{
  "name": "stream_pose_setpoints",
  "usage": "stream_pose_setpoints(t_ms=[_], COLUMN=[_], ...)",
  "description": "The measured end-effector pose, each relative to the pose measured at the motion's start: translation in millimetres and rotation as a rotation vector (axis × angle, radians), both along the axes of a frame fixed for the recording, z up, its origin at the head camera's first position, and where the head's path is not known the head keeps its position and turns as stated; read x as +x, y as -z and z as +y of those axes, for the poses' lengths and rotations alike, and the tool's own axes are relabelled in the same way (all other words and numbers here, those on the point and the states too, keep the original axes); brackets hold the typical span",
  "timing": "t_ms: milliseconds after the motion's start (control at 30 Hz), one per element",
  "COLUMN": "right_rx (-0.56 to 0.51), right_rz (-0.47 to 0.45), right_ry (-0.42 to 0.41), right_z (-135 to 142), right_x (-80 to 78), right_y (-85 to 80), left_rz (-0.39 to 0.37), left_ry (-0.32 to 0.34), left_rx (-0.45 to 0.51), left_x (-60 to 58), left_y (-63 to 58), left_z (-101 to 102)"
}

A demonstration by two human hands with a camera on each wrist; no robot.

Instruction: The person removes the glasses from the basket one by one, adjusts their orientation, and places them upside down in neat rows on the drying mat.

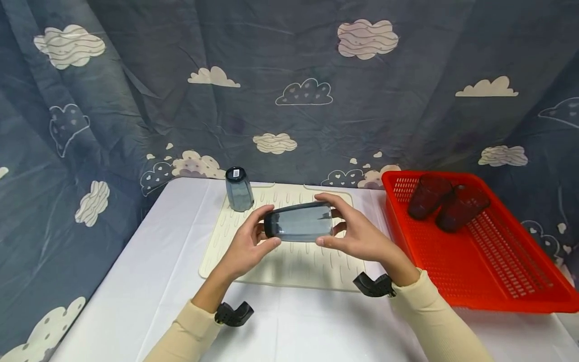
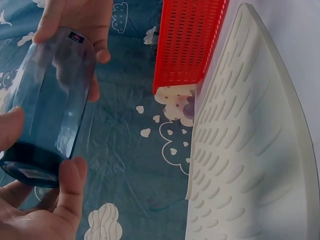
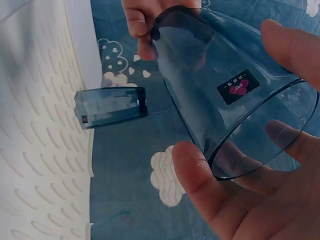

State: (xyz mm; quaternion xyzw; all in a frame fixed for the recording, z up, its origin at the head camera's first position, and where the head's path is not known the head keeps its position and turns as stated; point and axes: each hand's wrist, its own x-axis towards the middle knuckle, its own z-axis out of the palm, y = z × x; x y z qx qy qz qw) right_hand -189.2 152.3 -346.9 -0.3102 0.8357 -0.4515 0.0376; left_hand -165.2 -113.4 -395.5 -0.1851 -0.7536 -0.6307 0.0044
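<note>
A blue-grey drinking glass (image 1: 299, 222) lies sideways in the air above the cream drying mat (image 1: 294, 274), held between both hands. The left hand (image 1: 248, 246) grips its thick dark base, thumb in front. At the rim end, the right hand (image 1: 357, 234) holds it between thumb and fingers. In the right wrist view a small dark label (image 3: 238, 87) with a pink mark shows on the glass near the rim. A second glass (image 1: 240, 190) stands upside down on the mat's far left corner, its base upward with a white sticker.
To the right stands a red plastic basket (image 1: 434, 256) with perforated walls; two dark-looking glasses (image 1: 461, 207) lie in its far part. A white cloth (image 1: 181, 261) covers the table. Behind hangs a dark curtain (image 1: 253, 115) with cloud prints.
</note>
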Motion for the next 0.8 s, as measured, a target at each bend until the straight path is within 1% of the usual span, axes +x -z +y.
stream_pose_setpoints(t_ms=[167,300,400,533,633,700,800], right_rx=[-0.037,-0.093,-0.139,-0.170,-0.179,-0.176,-0.170], right_rz=[-0.024,-0.050,-0.080,-0.103,-0.098,-0.084,-0.070], right_ry=[-0.008,-0.017,-0.027,-0.037,-0.046,-0.038,-0.023], right_z=[-1.8,-2.7,-3.7,-5.2,-7.2,-8.2,-10.3], right_x=[0.1,-0.9,-1.1,-0.4,-0.1,-0.1,0.2], right_y=[3.6,6.6,7.4,6.8,5.2,4.1,3.3], left_rz=[0.008,0.052,0.091,0.113,0.094,0.079,0.059], left_ry=[-0.032,-0.058,-0.058,-0.036,-0.004,0.020,0.045], left_rx=[-0.054,-0.103,-0.134,-0.148,-0.123,-0.104,-0.104], left_x=[0.1,-2.2,-4.0,-5.9,-6.5,-7.4,-8.2], left_y=[-4.1,-12.4,-20.5,-28.4,-32.2,-34.4,-39.5], left_z=[1.1,0.1,-3.1,-7.8,-10.2,-11.0,-12.8])
